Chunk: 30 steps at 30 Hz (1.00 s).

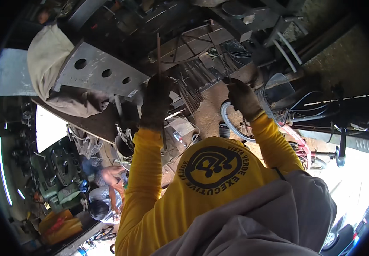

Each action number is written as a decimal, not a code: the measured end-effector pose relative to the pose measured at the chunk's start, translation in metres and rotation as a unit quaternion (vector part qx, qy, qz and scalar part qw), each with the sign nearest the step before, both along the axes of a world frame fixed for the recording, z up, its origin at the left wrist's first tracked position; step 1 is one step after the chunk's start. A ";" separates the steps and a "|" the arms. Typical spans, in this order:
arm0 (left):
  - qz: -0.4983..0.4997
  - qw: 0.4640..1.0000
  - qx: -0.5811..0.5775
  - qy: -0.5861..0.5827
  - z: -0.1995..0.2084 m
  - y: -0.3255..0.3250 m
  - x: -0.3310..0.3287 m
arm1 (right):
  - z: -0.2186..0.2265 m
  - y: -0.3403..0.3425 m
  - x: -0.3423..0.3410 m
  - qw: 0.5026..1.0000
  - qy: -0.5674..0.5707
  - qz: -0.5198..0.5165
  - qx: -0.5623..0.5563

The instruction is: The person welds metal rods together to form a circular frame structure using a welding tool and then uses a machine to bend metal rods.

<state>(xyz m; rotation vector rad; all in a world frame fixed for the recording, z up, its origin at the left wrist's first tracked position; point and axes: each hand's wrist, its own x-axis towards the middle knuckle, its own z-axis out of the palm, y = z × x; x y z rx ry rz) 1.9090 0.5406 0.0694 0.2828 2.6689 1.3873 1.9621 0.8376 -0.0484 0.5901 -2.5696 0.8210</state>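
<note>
My left hand (155, 100), in a dark work glove, is closed around a narrow flat metal bar (159, 53). The bar stands nearly upright in the picture, its upper end rising above the glove. To the right, my gloved right hand (242, 98) is raised with its fingers closed at a thin dark rod (223, 59), which runs up and left from the fingertips. The glove hides the grip. Beyond both hands lie several metal strips (191, 85) and a round wire frame (180, 49).
A grey steel beam with round holes (103, 72) and a draped tan cloth (50, 55) stand at left. A mesh guard (278, 96) and pale hose (231, 121) are near my right arm. Another person (105, 200) sits low at left, by green machinery (56, 166).
</note>
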 end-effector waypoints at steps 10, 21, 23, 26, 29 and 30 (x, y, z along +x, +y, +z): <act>0.058 0.859 -0.494 0.123 -0.003 0.005 -0.163 | 0.060 0.026 -0.003 0.990 -0.079 0.039 -0.107; 0.124 0.820 -0.559 -0.014 -0.001 -0.005 -0.265 | 0.037 0.038 0.008 0.937 -0.206 -0.035 -0.280; 0.134 0.823 -0.552 -0.010 -0.006 -0.004 -0.268 | 0.036 0.051 0.005 0.970 -0.132 -0.039 -0.201; 0.149 0.826 -0.544 -0.008 -0.014 -0.005 -0.262 | 0.057 0.054 0.001 0.867 -0.309 -0.058 -0.386; 0.159 0.828 -0.538 -0.006 -0.018 -0.007 -0.260 | 0.062 0.061 -0.017 0.961 -0.204 -0.013 -0.187; 0.160 0.830 -0.534 -0.002 -0.017 -0.006 -0.258 | 0.061 0.063 -0.020 0.971 -0.185 -0.016 -0.151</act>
